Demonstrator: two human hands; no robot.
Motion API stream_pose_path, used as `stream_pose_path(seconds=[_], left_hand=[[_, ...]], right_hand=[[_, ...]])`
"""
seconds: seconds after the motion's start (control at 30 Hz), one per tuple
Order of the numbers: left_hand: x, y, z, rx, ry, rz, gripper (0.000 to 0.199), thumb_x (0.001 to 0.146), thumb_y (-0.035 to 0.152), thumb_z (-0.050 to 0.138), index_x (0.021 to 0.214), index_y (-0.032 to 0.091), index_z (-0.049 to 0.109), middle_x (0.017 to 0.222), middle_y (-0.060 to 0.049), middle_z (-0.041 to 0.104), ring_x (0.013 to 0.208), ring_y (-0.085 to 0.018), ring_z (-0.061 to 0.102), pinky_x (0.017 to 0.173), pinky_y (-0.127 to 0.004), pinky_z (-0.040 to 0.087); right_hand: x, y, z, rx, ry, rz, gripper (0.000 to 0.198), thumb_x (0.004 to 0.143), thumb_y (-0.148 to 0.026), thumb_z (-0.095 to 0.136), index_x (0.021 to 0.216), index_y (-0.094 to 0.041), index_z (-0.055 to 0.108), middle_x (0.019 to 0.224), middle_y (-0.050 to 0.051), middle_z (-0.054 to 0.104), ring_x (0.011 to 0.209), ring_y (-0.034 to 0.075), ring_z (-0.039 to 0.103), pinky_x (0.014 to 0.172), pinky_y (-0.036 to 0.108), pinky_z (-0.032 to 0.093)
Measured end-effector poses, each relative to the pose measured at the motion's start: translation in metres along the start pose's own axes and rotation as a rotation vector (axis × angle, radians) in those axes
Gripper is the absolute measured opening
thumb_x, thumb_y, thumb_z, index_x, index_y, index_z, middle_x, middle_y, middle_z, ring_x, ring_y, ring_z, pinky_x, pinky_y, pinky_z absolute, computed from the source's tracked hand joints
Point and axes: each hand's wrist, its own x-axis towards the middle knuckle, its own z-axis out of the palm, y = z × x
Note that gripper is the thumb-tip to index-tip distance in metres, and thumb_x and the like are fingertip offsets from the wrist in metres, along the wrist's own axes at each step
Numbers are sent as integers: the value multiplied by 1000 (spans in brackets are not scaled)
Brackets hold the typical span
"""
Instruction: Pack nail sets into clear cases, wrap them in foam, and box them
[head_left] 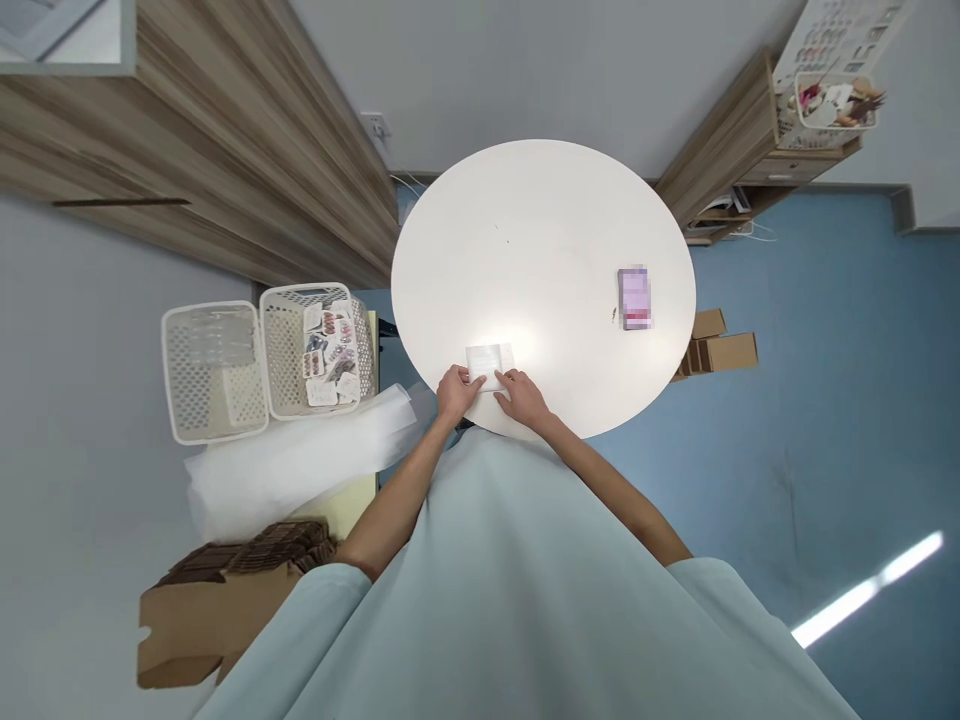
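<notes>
At the near edge of the round white table [544, 230] lies a small, flat white packet [486, 358], which looks like something wrapped in thin white foam sheet. Its right part shows a folded or overlapping flap. My left hand [456, 393] holds the packet's lower left corner, thumb on top and fingers at the side. From the lower right, my right hand [524, 400] pinches its edge with fingertips and thumb. Whatever is inside the wrap is hidden.
A purple box [635, 297] lies on the table's right. To the left are a white basket of carded nail sets [330, 350], another white basket [214, 375], a roll of white foam sheet [300, 465] and flattened cardboard boxes [225, 610]. Small cartons [731, 351] sit beyond the right edge.
</notes>
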Motion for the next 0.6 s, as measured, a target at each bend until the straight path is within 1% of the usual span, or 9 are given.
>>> stream_pose_path(seconds=[0.2, 0.27, 0.33, 0.47, 0.6], left_hand=[[-15, -45, -36, 7, 120, -126, 28, 86, 36, 81, 107, 21, 70, 109, -9, 80, 100, -28, 75, 92, -39, 57], [-21, -56, -42, 0, 151, -143, 29, 87, 35, 80, 111, 21, 72, 110, -9, 81, 100, -28, 75, 93, -38, 57], [-26, -61, -41, -6, 178, -146, 32, 88, 35, 79, 116, 20, 73, 113, -10, 80, 101, -28, 75, 95, -38, 57], [-32, -58, -28, -12, 261, -160, 39, 91, 35, 74, 126, 18, 74, 122, -13, 77, 105, -29, 74, 99, -39, 55], [-32, -53, -17, -29, 304, -193, 38, 90, 35, 75, 125, 19, 75, 123, -13, 75, 108, -29, 72, 102, -39, 54]], right_hand=[[16, -45, 20, -75, -131, -193, 57, 107, -33, 57, 159, -11, 50, 137, 18, 67, 127, 33, 59, 108, 44, 54], [17, -58, 26, -106, -150, -230, 58, 107, -34, 58, 159, -10, 49, 139, 19, 66, 128, 34, 59, 107, 46, 54], [16, -63, 29, -124, -156, -251, 59, 107, -33, 57, 160, -11, 48, 140, 21, 66, 129, 35, 59, 107, 47, 55], [16, -59, 30, -122, -171, -242, 60, 108, -34, 55, 162, -11, 46, 141, 22, 64, 130, 37, 58, 106, 48, 55], [19, -53, 31, -103, -168, -220, 59, 108, -34, 53, 162, -12, 47, 140, 21, 65, 130, 36, 57, 109, 48, 54]])
